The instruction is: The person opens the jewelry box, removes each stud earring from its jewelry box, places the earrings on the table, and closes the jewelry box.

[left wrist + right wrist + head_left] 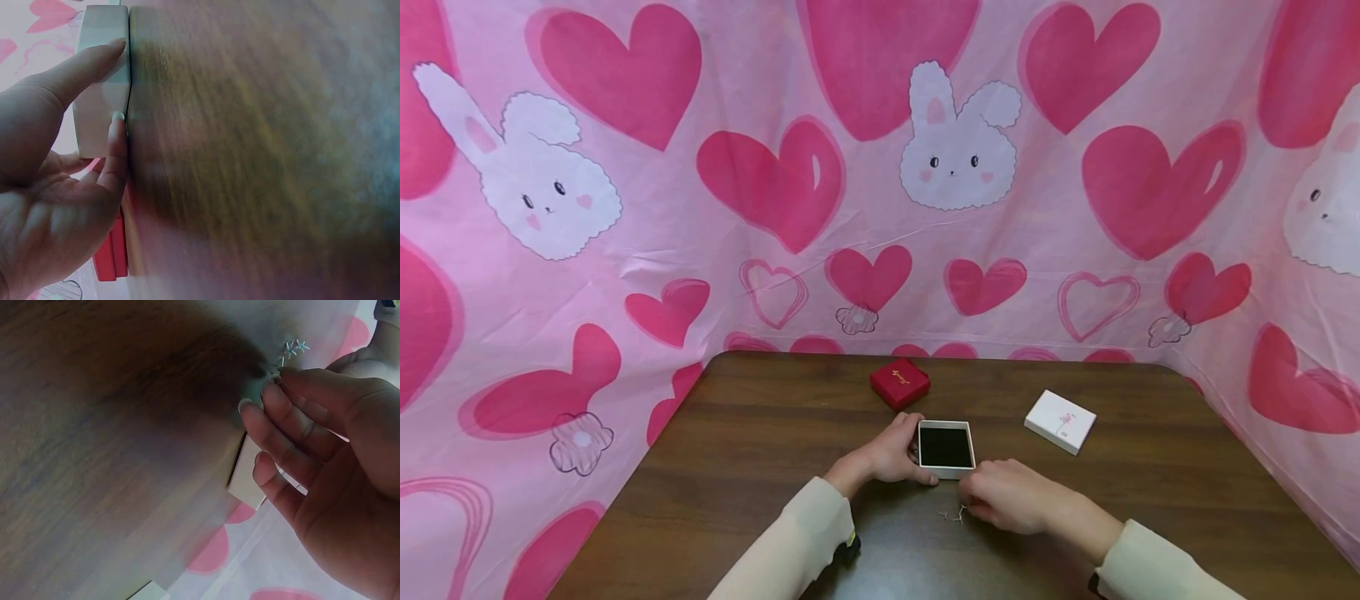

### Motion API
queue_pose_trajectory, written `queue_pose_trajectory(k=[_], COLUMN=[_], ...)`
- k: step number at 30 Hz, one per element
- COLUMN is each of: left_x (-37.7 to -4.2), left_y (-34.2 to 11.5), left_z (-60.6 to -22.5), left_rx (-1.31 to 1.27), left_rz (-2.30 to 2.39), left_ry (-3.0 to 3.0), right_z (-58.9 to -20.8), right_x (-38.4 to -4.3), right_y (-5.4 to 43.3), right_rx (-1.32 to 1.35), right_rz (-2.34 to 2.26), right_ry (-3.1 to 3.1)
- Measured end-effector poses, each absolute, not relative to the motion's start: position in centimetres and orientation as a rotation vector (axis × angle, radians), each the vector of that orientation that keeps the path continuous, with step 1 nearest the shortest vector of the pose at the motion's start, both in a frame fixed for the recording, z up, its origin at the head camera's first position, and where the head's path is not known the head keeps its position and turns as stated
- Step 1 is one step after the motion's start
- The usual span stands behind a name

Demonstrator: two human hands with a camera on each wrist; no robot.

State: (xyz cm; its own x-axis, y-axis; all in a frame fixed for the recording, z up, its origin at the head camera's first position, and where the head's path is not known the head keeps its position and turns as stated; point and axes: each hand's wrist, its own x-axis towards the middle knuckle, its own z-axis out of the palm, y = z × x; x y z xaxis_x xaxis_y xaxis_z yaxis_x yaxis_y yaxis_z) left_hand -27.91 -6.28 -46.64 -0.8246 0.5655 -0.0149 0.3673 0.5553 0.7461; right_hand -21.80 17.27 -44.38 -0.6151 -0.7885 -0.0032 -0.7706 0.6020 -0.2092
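Note:
My left hand [892,451] grips an open white box [946,472] at its left side, thumb along the near wall and fingers round the far corner. A dark pad [946,447] lines the inside of this box. In the left wrist view the box [100,119] stands on the table between thumb and fingers. Just right of its near corner, my right hand [1006,495] pinches a small silver piece of jewelry [290,349] between thumb and index finger, low over the table. The piece shows thin stems and star-like ends; the part between the fingertips is hidden.
A red box [900,384] with gold lettering sits behind the white box. To the right lies a white lid [1061,422] with a pink print. All stand on a brown wooden table [760,433], with a pink heart-and-rabbit cloth [865,225] hanging behind and at the sides.

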Motion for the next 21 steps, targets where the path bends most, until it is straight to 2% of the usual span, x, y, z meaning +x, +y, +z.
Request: queue_pose_trajectory(k=[21], left_x=[-27.95], left_y=[-6.34], left_z=[-46.84], left_rx=[0.783], left_rz=[1.108], left_ry=[2.563], right_z=[-44.42], right_x=[-21.41], right_y=[16.73], right_rx=[-1.380], right_rz=[-0.288], right_ry=[2.686])
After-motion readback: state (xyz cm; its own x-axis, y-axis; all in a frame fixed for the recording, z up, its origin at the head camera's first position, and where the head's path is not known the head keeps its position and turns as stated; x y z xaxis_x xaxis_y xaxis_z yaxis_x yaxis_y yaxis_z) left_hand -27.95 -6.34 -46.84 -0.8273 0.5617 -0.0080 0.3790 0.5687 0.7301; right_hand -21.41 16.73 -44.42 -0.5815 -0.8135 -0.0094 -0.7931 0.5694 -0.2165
